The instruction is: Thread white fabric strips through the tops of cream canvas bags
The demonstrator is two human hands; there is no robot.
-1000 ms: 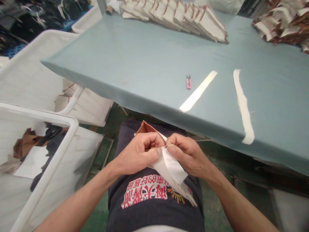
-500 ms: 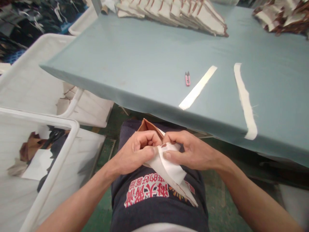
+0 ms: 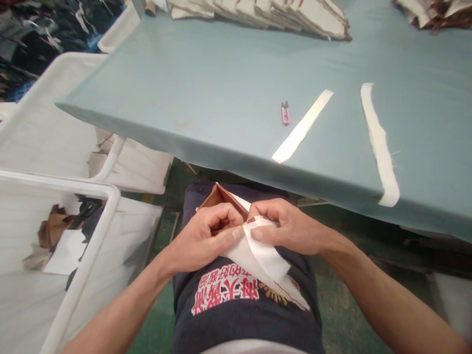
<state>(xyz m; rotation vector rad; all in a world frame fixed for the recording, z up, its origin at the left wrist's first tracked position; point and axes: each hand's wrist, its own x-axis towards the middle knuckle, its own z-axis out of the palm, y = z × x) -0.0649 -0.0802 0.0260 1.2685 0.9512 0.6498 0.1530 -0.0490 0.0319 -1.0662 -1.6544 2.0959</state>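
Note:
Over my lap, both hands pinch one folded piece of material (image 3: 239, 251), off-white on one face and brown on the other. My left hand (image 3: 208, 233) is closed on its edge, thumb on the pale face. My right hand (image 3: 285, 227) grips the edge close beside it, its thumb pressing a white strip (image 3: 272, 258) against the piece. The strip's loose end hangs down to the right. A brown fold (image 3: 217, 195) of the piece stands up beyond my left hand. Fingertips under the material are hidden.
Pink thread snips (image 3: 285, 114) and two white strips, one slanted (image 3: 304, 125) and one bent (image 3: 379, 142), lie on the blue-green table (image 3: 165, 83). Stacked pale pieces (image 3: 258, 14) are along its back. White bins (image 3: 110, 206) with scraps stand at the left.
The view has shifted slightly, so the table items appear higher. Both hands keep their pinch; my left fingers sit a little farther from the right ones, and the brown fold shows wider.

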